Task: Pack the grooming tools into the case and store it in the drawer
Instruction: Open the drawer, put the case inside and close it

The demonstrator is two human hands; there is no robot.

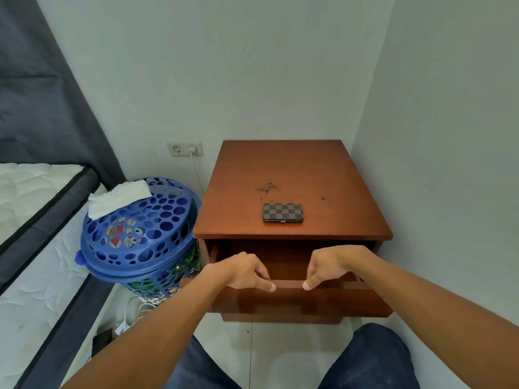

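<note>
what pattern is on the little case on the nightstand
A brown and tan checkerboard on the small closed rectangular case, seen best in the head view.

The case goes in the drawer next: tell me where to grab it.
Grip the checkered case across its short width, thumb on the near clasp edge and fingers on the far edge, coming from above. It lies flat and closed on the nightstand, its sides free.

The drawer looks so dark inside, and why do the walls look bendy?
In the head view, the nightstand top overhangs the open drawer, so its inside sits in shadow; both hands grip its front edge in soft, even light. The checkered case looks sharp. The wide-angle lens curves the walls near the edges.
</note>
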